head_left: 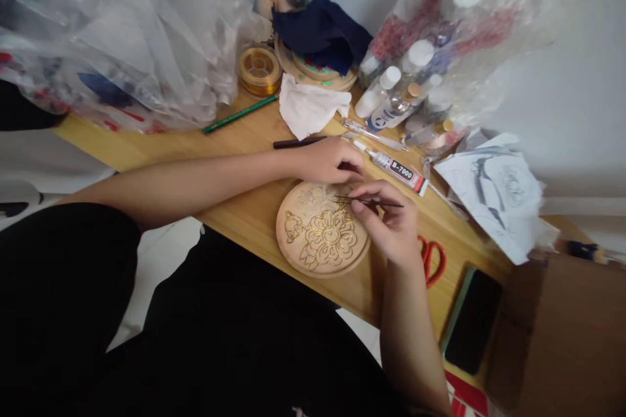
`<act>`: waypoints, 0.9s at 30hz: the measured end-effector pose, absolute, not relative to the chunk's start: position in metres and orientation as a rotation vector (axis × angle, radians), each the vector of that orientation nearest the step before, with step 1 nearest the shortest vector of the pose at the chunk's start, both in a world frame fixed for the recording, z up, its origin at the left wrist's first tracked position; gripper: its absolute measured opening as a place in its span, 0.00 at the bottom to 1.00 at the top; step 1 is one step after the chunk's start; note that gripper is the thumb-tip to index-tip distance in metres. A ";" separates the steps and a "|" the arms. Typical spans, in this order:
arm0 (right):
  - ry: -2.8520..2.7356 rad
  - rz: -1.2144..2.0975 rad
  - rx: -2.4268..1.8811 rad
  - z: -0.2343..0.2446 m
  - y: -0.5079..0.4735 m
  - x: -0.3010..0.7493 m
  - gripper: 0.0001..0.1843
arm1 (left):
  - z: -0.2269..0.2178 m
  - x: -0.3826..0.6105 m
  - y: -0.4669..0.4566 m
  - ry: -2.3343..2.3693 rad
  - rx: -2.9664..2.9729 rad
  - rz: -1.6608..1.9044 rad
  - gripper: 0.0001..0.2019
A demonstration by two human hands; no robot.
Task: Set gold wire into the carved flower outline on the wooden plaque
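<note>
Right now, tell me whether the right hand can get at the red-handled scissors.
Likely yes: the red-handled scissors lie close by the right hand, with nothing seen on top of their loops. But that hand holds tweezers, which it would probably have to put down first.

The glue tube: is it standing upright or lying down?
Lying down: the tube stretches lengthwise along the table, its printed side, reading B-7000, facing up, just beyond the right hand.

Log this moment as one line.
left hand: curled by far edge of round, tan, gold-patterned disc; right hand: holding thin dark tweezers over disc; nearby: black-labelled B-7000 tube
</note>
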State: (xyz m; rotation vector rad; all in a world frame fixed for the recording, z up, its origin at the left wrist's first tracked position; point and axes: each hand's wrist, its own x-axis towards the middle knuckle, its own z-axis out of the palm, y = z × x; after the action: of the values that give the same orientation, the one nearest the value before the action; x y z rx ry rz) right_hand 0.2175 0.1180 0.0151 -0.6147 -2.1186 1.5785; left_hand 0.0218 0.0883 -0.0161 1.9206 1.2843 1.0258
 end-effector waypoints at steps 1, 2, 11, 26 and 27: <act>-2.196 1.500 -0.580 0.016 0.117 0.216 0.04 | -0.016 0.022 0.088 1.284 1.920 1.025 0.06; -2.260 1.433 -0.552 0.017 0.117 0.215 0.03 | -0.016 0.022 0.088 1.287 1.919 1.025 0.06; -2.397 1.308 -0.553 0.007 0.117 0.214 0.03 | -0.016 0.023 0.088 1.306 1.925 1.031 0.05; -2.753 0.801 -0.280 0.015 0.110 0.208 0.06 | -0.016 0.023 0.088 1.333 1.923 1.014 0.06; -2.755 0.783 -0.274 0.014 0.109 0.208 0.07 | -0.016 0.023 0.088 1.341 1.924 1.011 0.06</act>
State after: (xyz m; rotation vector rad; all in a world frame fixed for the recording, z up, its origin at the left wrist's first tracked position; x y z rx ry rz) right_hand 0.2079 0.1092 0.0140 -0.2737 -2.7548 0.7833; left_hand 0.0227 0.0881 -0.0165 1.9239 1.3409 1.0111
